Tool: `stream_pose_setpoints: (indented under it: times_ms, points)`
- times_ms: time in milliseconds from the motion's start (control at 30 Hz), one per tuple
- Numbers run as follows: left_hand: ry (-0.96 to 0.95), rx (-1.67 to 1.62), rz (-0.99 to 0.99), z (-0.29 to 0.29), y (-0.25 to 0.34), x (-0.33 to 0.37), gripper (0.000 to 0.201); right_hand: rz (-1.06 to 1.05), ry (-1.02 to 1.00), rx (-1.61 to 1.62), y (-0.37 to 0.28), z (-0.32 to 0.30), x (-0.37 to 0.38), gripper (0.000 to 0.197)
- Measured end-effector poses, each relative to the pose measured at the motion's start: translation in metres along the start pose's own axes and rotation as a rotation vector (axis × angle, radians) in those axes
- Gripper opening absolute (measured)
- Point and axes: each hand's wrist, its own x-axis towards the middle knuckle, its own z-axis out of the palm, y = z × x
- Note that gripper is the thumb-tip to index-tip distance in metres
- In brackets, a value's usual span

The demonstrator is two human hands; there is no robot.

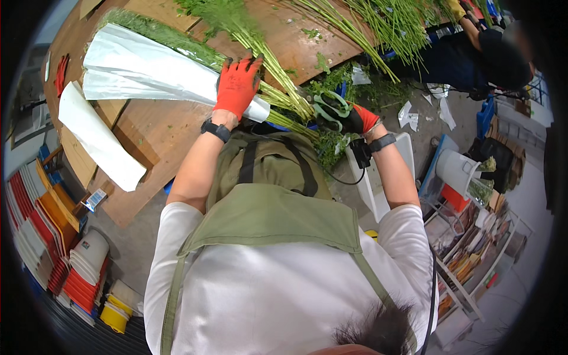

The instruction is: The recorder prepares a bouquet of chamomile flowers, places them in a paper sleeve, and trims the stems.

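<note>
My left hand (238, 86), in a red glove with dark fingertips, lies across a bunch of flower stems wrapped in white paper (160, 70). Its fingers are spread over the paper and touch the wrapped bunch. Bare stem ends (284, 97) stick out beyond the paper. Close to those ends, my right hand (358, 120), in a red and black glove, is closed on scissors with green handles (331, 108). The blades are hard to make out. Beside the wrapped bunch lies an unwrapped bunch of green stems (273, 59), its cut ends near the scissors.
A loose white paper sheet (100, 139) lies on the wooden table (154, 133). More long stems (378, 35) hang over the far edge. Leaf scraps and torn paper (408, 116) litter the floor. A person (473, 59) works at far right. Stacked buckets (89, 260) stand lower left.
</note>
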Motion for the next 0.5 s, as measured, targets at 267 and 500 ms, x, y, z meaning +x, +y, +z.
stream_pose_setpoints:
  times_ms: [267, 500]
  points:
    - [0.022, 0.01, -0.005, -0.009, -0.003, 0.003, 0.058, 0.456, 0.041, 0.984, 0.015, 0.02, 0.005, 0.061]
    - [0.211, -0.277, -0.115, -0.061, 0.024, -0.031, 0.053, 0.603, 0.594, 0.22, -0.101, 0.004, 0.05, 0.065]
